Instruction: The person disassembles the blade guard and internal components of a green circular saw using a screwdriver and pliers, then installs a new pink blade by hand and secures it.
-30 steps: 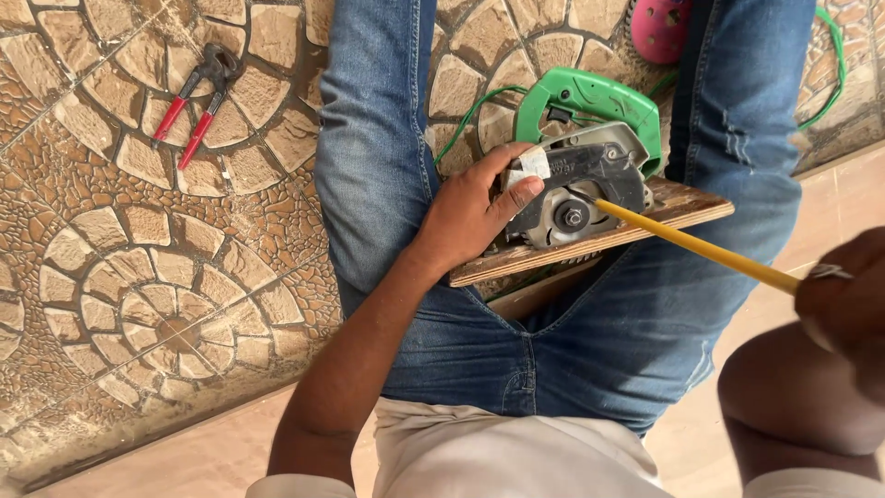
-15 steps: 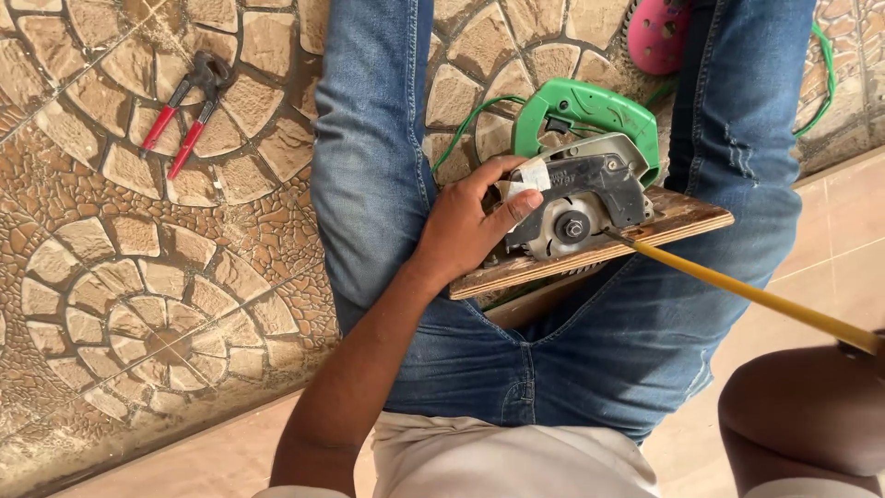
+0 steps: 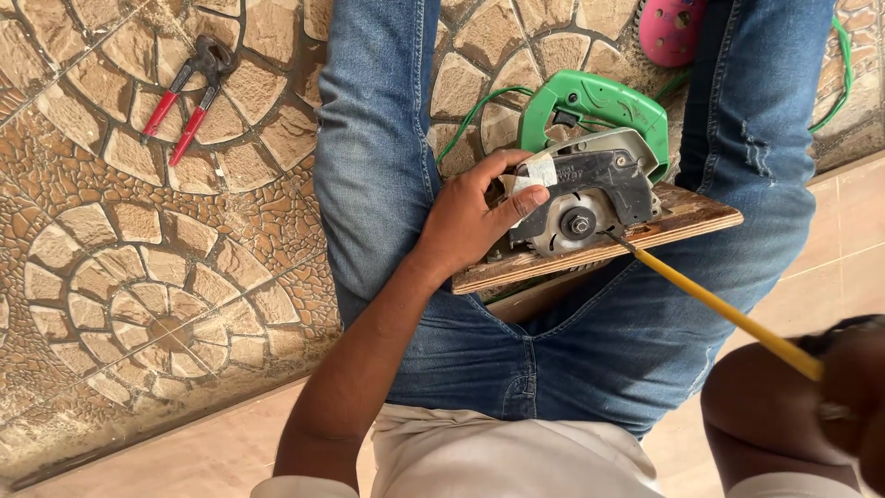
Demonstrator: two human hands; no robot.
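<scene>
Since the earlier frames the right hand (image 3: 853,387) has drawn back toward the near right corner, so the yellow screwdriver (image 3: 714,309) now slants more steeply, while its tip stays at the hub of the circular saw (image 3: 581,189). The left hand (image 3: 470,221) has not shifted from the saw's guard.

The saw lies on its side on a plywood board (image 3: 691,221) that rests across the person's lap, between the two legs in blue jeans (image 3: 369,138). Its green handle (image 3: 599,101) points to the far side, and a green cord (image 3: 466,124) trails off over the stone-pattern floor (image 3: 111,277).

The left hand's fingers are curled over the near-left edge of the guard, the thumb stretched along its taped top, pressing the tool down on the board. The right hand is half out of frame and dark; it is closed round the screwdriver's handle, though the single fingers cannot be made out.

By its look the saw is heavy, rigid metal and plastic, top-heavy on the narrow board and likely to rock or slide; the toothed blade at the hub is the part to keep clear of. The guard casing and the green handle seem the safe places to grip.

Red-handled pincers (image 3: 189,92) lie well apart at the far left, and a pink perforated shoe (image 3: 673,28) sits at the far edge.
</scene>
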